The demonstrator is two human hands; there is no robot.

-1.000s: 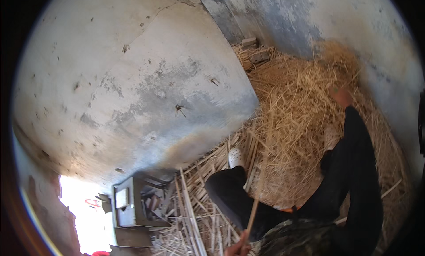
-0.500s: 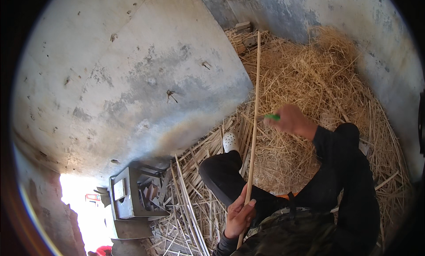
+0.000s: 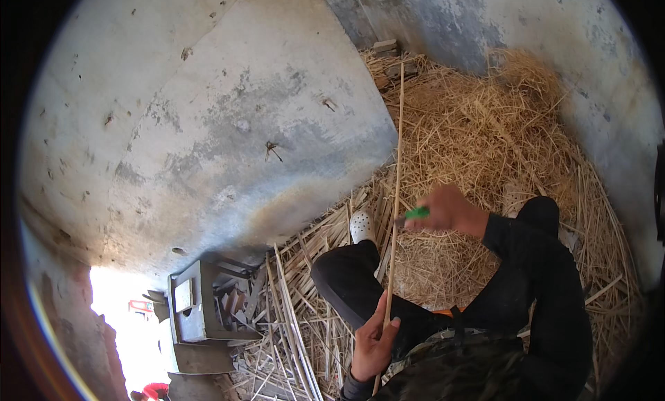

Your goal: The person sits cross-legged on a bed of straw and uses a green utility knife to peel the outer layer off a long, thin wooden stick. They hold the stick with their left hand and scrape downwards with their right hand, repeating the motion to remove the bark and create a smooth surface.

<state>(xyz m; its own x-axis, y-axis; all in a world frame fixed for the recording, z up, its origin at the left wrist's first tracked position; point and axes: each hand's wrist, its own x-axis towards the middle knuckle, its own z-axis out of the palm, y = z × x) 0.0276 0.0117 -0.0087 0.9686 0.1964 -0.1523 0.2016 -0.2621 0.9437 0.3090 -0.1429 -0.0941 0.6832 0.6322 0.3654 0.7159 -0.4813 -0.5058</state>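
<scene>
Both hands are working one long reed (image 3: 395, 193); left hand (image 3: 374, 342) is pinching its lower end by the lap, right hand (image 3: 447, 210) is gripping a green knife (image 3: 417, 212) against its middle; blade could easily be slipping toward the knee (image 3: 346, 276), or the thin stalk snapping.

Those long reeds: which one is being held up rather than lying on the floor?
The long reed gripped by the left hand, with the right hand at its middle.

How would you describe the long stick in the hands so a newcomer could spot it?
Find the straw pile against the wall. A thin pale stick runs over it from the left hand past the right hand. Unlike the short straws around it, it is long, straight and held upright.
</scene>
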